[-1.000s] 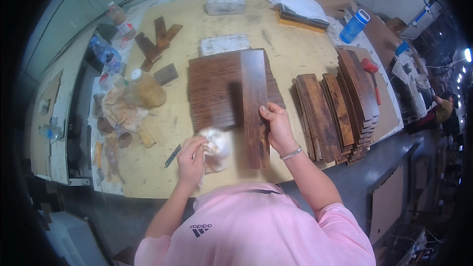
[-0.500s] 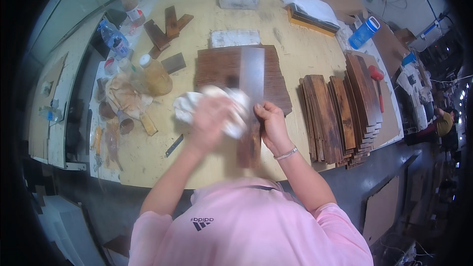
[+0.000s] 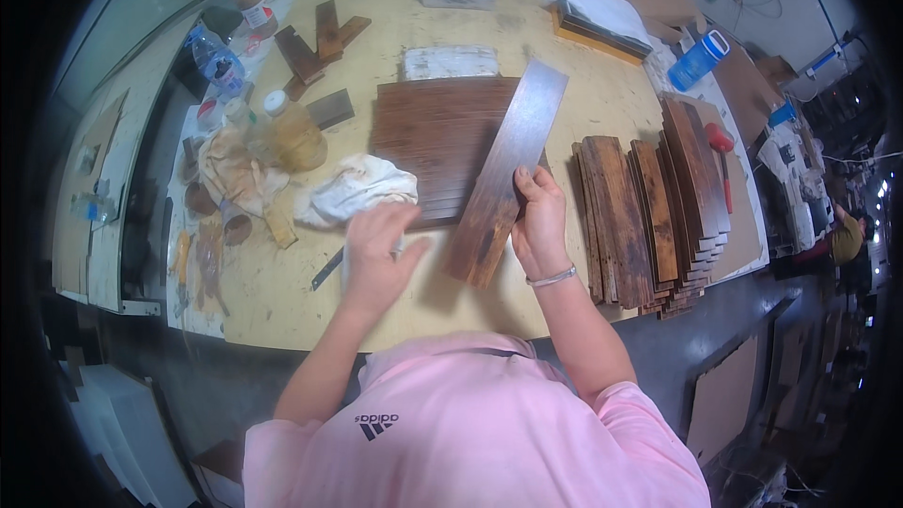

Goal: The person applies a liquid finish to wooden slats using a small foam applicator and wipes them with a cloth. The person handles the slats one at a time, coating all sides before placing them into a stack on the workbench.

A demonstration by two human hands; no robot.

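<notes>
My right hand [image 3: 543, 221] grips a brown wooden plank [image 3: 513, 169] by its right edge, thumb on top. The plank is tilted, its far end leaning right and catching a pale shine. My left hand [image 3: 381, 249] is empty, with thumb and fingers apart, just on the near side of a crumpled white cloth [image 3: 362, 190]. That cloth lies on the table. Behind the held plank, a row of dark brown planks [image 3: 437, 122] lies side by side, partly covered by it.
Stacked planks [image 3: 616, 216] stand at the right, with a red-headed mallet [image 3: 720, 138] beside them. To the left are a jar of yellowish liquid [image 3: 299, 139], a stained rag [image 3: 235, 174], bottles and a dark blade-like tool [image 3: 327, 269]. White wrapped blocks [image 3: 451, 62] sit farther back.
My left hand has let go of the white cloth, which now lies farther left. The plank has swung from nearly straight to tilted, its far end moving right.
</notes>
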